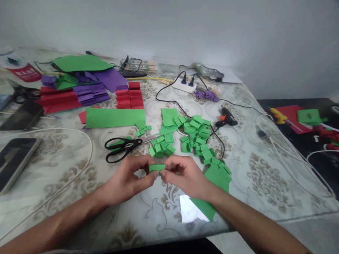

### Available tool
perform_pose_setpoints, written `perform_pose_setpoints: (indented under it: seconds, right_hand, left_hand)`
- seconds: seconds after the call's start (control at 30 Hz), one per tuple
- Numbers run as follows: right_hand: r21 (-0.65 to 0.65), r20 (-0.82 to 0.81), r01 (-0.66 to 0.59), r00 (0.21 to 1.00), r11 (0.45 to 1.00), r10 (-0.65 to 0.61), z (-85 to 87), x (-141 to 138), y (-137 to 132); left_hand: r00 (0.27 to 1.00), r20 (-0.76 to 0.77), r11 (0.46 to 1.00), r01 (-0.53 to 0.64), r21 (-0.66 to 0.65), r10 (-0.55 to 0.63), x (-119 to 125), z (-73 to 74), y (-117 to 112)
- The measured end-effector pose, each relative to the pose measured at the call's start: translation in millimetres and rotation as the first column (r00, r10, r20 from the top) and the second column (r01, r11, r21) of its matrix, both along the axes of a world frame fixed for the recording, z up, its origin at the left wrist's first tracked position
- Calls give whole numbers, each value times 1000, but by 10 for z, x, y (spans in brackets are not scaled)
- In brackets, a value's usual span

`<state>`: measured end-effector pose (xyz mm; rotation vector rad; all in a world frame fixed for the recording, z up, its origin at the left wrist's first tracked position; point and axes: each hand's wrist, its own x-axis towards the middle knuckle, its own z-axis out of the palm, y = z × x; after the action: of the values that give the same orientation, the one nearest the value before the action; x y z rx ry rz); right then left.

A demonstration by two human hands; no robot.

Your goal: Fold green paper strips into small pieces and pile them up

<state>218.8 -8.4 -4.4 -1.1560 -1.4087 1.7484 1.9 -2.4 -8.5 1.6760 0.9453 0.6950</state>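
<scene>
Between my two hands is a small folded piece of green paper (pixel 156 168), held by its ends above the table. My left hand (pixel 131 176) pinches its left end with thumb and forefinger. The right end is pinched by my right hand (pixel 186 174). Just beyond lie several small folded green paper pieces (pixel 162 146), with a larger heap (pixel 198 130) to the right. Black-handled scissors (pixel 124 146) rest to the left of them, blades pointing right. A long green paper strip (pixel 113 118) lies behind the scissors. Under my right forearm is a green sheet (pixel 218 181), partly covered.
A black glue gun (pixel 226 118) lies at right, its cord near the heap. Farther back are a white power strip (pixel 184 84), red folded paper (pixel 129 97) and purple folded paper (pixel 91 94). A phone (pixel 17 162) and white cable (pixel 91 144) are at left.
</scene>
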Motion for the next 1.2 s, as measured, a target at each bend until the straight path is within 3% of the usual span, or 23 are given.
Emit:
perform_pose_setpoints:
  seconds: [0.27,0.5,0.73,1.2]
  right_hand:
    - [-10,-39,62,997,998,-62,22,14,22]
    - [-9,-10,55,998,998,-55,-13,9,16]
    - [-22,38,20,999,1000,-19,-19,-1,-17]
    - [-31,-32,92,995,995,-93,-7,-16,11]
  left_hand:
    - [998,12,996,-57,-66,58,-45,69,68]
    - [999,11,993,-28,-117,30,-30,22,48]
    - [1000,1,996,-10,-84,10,-1,5,27]
    - [998,35,992,-39,-123,44,-11,29,49]
